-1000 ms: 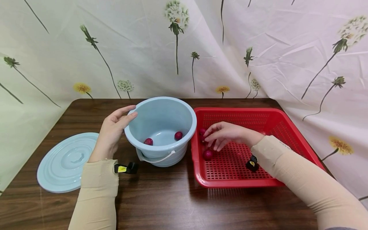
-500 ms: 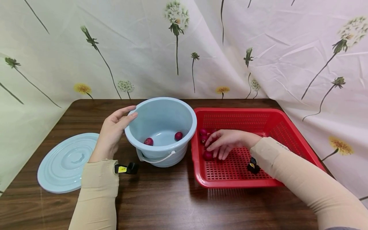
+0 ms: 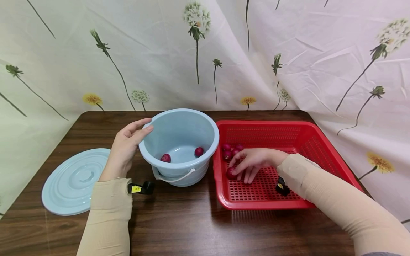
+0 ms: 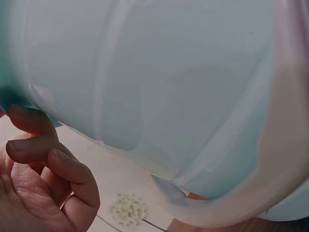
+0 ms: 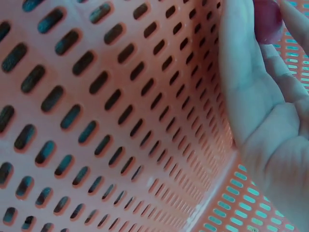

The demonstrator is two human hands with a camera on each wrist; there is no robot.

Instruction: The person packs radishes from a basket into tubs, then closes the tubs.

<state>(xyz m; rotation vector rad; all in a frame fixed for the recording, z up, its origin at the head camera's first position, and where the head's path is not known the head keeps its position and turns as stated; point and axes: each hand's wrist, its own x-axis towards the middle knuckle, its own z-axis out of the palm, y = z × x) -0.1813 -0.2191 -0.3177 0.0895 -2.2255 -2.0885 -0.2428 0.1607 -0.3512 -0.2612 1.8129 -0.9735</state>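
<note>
My left hand [image 3: 124, 147] grips the left rim of a light blue bucket [image 3: 184, 174], thumb over the edge; the left wrist view shows its fingers [image 4: 79, 186] curled below the rim. Two dark red radishes, one left [image 3: 165, 158] and one right [image 3: 199, 152], lie on the bucket's floor. Inside a red perforated basket [image 3: 256, 204], my right hand [image 3: 256, 161] pinches another radish [image 3: 230, 174] near the left wall. In the right wrist view this radish [image 5: 268, 21] sits between thumb and fingers. Several more radishes [image 3: 226, 155] cluster just behind that hand.
A light blue lid [image 3: 75, 181] lies on the brown wooden table [image 3: 173, 227], left of the bucket. The white bail handle [image 3: 179, 177] hangs down the bucket's front. The basket stands close against the bucket's right side. A flower-printed cloth [image 3: 166, 53] hangs behind the table.
My right hand has moved down and toward the front of the basket and now holds the front radish, uncovering the cluster behind. The left hand stays on the bucket rim.
</note>
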